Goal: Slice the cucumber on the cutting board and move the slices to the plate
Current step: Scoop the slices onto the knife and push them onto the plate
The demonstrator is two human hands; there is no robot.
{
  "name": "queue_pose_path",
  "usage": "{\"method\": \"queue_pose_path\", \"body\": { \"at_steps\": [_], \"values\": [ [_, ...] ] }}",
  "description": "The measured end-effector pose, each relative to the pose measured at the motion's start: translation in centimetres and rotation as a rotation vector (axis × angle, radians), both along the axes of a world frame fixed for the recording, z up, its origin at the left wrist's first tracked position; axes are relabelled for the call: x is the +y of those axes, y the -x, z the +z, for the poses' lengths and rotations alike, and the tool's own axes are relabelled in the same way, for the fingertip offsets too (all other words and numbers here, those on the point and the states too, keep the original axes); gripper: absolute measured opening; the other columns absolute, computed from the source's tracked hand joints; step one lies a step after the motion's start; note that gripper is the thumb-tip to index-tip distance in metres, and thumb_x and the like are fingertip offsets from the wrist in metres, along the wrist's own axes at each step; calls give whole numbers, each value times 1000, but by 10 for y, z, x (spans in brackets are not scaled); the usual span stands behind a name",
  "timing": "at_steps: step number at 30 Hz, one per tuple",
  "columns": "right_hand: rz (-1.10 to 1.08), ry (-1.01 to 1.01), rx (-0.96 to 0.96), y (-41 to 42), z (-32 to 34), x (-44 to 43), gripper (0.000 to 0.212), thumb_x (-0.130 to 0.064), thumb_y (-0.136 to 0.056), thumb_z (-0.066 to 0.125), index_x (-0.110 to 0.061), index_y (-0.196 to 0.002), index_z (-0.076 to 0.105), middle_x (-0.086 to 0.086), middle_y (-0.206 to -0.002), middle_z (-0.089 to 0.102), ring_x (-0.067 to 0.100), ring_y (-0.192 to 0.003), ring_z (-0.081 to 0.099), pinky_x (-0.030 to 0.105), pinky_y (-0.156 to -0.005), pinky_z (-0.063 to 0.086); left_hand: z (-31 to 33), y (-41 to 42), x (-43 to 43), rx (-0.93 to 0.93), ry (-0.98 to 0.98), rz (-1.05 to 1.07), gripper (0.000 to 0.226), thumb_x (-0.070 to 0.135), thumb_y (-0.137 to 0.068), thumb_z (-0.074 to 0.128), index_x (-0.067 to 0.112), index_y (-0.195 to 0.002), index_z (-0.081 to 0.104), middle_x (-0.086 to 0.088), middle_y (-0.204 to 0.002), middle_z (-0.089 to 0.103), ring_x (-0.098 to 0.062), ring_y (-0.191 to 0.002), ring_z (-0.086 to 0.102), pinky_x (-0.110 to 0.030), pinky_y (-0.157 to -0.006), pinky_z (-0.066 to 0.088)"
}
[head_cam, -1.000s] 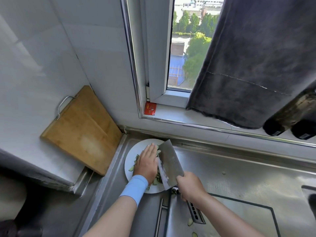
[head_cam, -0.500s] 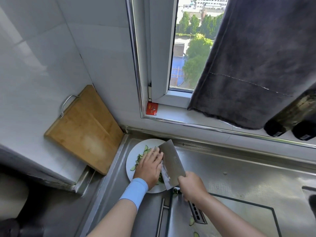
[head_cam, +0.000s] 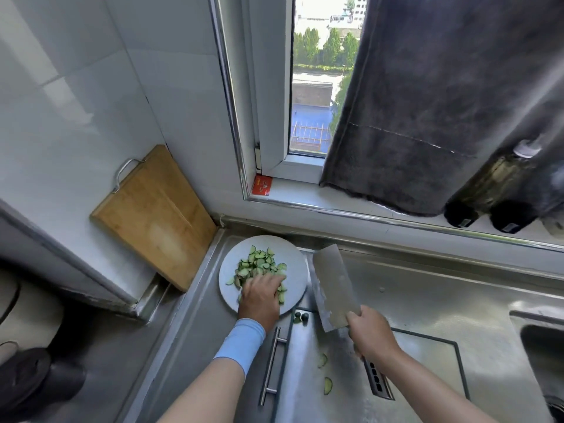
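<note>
My left hand (head_cam: 261, 296), with a light blue sleeve (head_cam: 241, 343) at the wrist, lies palm-down on the near side of the round white plate (head_cam: 293, 254). Its fingers bend down onto the pile of thin green cucumber slices (head_cam: 258, 264), which spreads from under my fingertips to the far side of the plate. I cannot tell whether those fingers pinch any slices or only rest on them.

My right hand (head_cam: 370, 334) is closed round the handle of the broad rectangular steel cleaver (head_cam: 334, 285). The blade reaches away from that hand, its left edge just beside the plate's right rim.

Between my two hands, two dark green cucumber ends (head_cam: 301, 315) sit on the stainless steel counter (head_cam: 427, 294), just near of the plate. Nearer to me than my right hand, two stray half-round slices (head_cam: 327, 385) lie on the steel.

Beyond and to the left of my left hand, the wooden cutting board with a metal handle (head_cam: 152, 218) leans against the white tiled wall, apart from the plate.
</note>
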State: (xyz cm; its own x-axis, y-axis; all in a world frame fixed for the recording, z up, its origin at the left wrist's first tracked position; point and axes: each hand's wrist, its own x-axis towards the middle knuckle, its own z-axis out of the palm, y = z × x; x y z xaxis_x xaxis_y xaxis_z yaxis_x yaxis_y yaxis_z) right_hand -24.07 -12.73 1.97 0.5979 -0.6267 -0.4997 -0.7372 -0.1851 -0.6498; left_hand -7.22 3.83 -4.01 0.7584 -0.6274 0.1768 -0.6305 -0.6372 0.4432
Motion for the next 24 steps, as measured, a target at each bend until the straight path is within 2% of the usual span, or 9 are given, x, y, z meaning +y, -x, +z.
{"method": "queue_pose_path", "body": {
  "at_steps": [5, 8, 10, 12, 13, 15, 17, 21, 24],
  "values": [
    [-30, -48, 13, 63, -4, -13, 21, -13, -88, 46, -15, -67, 47, 1, -58, 51, 21, -49, 45, 29, -53, 36, -11, 77, -4, 56, 81, -86, 25, 10, -79, 50, 20, -96, 65, 5, -90, 61, -20, -84, 57, -33, -77, 45],
    [-20, -89, 21, 99, -9, -13, 21, -11, -91, 46, -14, -70, 50, 3, -61, 54, 20, -49, 46, 26, -48, 37, -18, 123, -3, 174, 7, -177, 37, 32, -88, 48, 20, -121, 60, 5, -122, 57, -15, -113, 51, -36, -95, 46],
    [2, -103, 30, 121, -15, -13, 20, -13, -94, 46, -11, -77, 56, 5, -65, 57, 20, -52, 50, 26, -45, 38, -24, 150, -2, 277, -187, -261, 64, 47, -89, 49, 27, -147, 32, 12, -154, 23, -9, -143, 19, -34, -117, 23],
    [26, -119, 42, 140, -25, -12, 21, -16, -97, 45, -9, -84, 60, 6, -69, 59, 20, -54, 53, 26, -46, 40, -37, 167, 0, 292, -331, -292, 74, 45, -95, 44, 27, -153, 3, 17, -155, -13, -5, -145, -13, -30, -120, 1],
    [37, -126, 48, 147, -31, -12, 21, -16, -98, 44, -11, -84, 59, 4, -69, 59, 20, -56, 53, 27, -48, 41, -44, 172, 0, 270, -345, -279, 70, 35, -98, 42, 25, -153, -1, 16, -153, -19, -6, -145, -17, -29, -120, -4],
    [61, -135, 61, 160, -41, -12, 21, -18, -99, 45, -15, -81, 56, 1, -69, 58, 20, -59, 54, 29, -55, 43, -53, 176, 0, 241, -311, -230, 71, 2, -96, 39, 22, -154, 3, 15, -153, -17, -7, -146, -11, -23, -118, -8],
    [82, -154, 72, 169, -49, -11, 21, -22, -100, 44, -16, -84, 56, 0, -71, 59, 20, -62, 56, 31, -58, 45, -56, 178, -1, 249, -242, -183, 75, -11, -91, 36, 21, -154, 11, 16, -153, -8, -6, -147, -2, -17, -115, -8],
    [98, -261, 78, 176, -60, -6, 24, -21, -105, 42, -9, -92, 58, 7, -65, 66, 23, -50, 59, 30, -52, 48, -53, 182, -3, 264, -124, 53, 54, 21, -101, 34, 20, -153, 19, 10, -159, 8, -6, -147, 5, -23, -119, 2],
    [100, -375, 65, 172, -64, 3, 24, -20, -105, 43, -3, -98, 58, 13, -64, 67, 27, -48, 59, 37, -53, 53, -58, 188, -1, 270, -258, 64, 64, 41, -98, 21, 20, -154, 0, 7, -160, -9, -5, -145, -12, -29, -120, -4]
  ]
}}
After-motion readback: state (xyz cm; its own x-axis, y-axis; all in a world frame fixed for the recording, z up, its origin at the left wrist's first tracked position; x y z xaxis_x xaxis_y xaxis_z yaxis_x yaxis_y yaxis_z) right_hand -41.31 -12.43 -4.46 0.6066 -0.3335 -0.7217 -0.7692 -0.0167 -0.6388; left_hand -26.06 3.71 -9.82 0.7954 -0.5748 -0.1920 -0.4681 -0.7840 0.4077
